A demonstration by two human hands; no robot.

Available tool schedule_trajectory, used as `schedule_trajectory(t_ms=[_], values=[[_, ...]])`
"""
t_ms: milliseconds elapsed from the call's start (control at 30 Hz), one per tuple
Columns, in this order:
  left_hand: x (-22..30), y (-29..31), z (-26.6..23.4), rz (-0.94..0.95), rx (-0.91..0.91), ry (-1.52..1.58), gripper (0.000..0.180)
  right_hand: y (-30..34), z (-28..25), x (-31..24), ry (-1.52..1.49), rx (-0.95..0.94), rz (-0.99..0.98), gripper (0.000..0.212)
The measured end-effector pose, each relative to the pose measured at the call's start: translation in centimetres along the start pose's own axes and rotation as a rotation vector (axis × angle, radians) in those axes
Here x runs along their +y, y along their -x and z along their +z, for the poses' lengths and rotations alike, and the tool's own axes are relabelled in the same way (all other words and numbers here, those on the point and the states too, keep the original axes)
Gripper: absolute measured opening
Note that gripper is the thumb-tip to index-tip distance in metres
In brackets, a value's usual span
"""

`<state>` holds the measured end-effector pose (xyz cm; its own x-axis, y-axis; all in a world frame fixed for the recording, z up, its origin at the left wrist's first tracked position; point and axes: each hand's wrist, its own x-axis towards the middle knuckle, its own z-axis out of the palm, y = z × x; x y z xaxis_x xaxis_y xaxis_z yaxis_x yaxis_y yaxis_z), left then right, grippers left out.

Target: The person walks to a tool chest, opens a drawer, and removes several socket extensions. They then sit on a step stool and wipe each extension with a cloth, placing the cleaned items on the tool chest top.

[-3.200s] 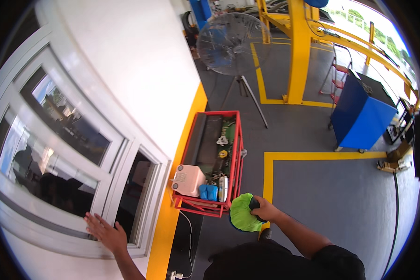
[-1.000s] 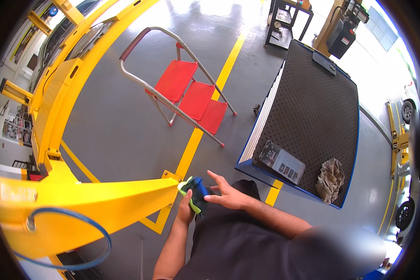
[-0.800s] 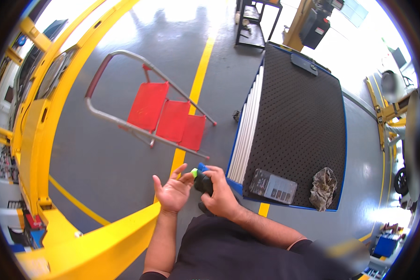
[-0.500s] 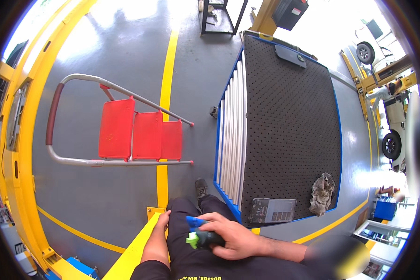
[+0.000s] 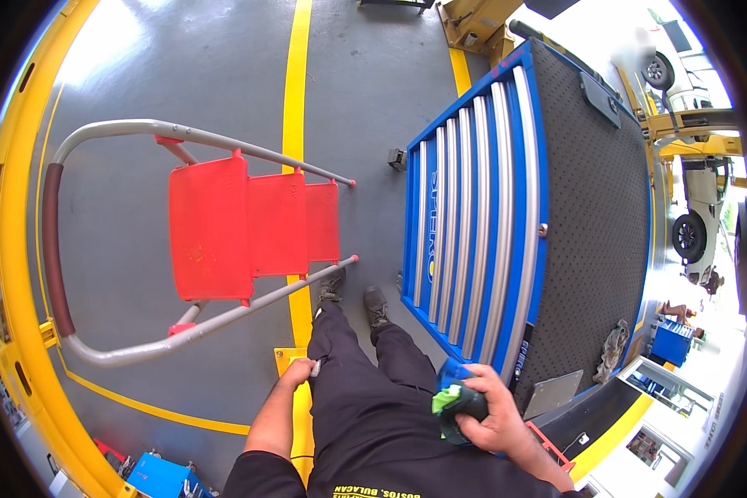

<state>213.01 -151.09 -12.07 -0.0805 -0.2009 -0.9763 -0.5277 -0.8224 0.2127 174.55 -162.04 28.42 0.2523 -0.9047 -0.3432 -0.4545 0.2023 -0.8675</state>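
Note:
In my right hand (image 5: 498,415) is a dark, bottle-like object (image 5: 471,404) with bright green and blue parts; the fingers wrap round it and its exact kind is unclear. It is held in front of my right hip, beside the blue tool cabinet (image 5: 533,286). My left hand (image 5: 297,375) is closed beside my left thigh, next to a yellow post. A small pale thing (image 5: 315,368) shows at its fingertips, too small to name.
A red step stool (image 5: 209,231) with a grey tubular handrail stands ahead on the left. On the cabinet's black perforated top lie a crumpled rag (image 5: 612,352) and a flat tablet-like device (image 5: 554,393). A yellow frame (image 5: 18,249) runs along the far left.
My view has shifted, so the cabinet's drawer fronts and both my shoes show more fully. My right hand has moved right, away from the left, with the dark object still in it.

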Motion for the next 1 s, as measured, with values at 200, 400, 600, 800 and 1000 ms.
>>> schedule_trajectory(t_ms=[200,400,600,800,1000], values=[[-2.6,-7.7,0.3,0.129,0.078,0.169,0.033,-1.4,-2.2,-0.1,0.33,0.569,-0.095,0.067],[-2.1,-16.9,2.2,0.211,0.369,-0.14,0.058,-4.8,-4.1,2.6,-0.071,1.044,0.068,0.069],[2.0,-18.5,0.2,0.028,0.221,-0.378,0.066,-4.0,-4.6,5.2,-0.296,1.126,-0.043,0.085],[-0.4,-15.6,-1.3,0.257,0.076,-0.072,0.067,-4.2,-4.2,5.1,-0.209,1.146,-0.049,0.082],[0.1,-1.4,-5.5,-0.103,-0.168,0.066,0.051,-4.0,-4.3,5.9,-0.093,1.133,-0.138,0.074]])
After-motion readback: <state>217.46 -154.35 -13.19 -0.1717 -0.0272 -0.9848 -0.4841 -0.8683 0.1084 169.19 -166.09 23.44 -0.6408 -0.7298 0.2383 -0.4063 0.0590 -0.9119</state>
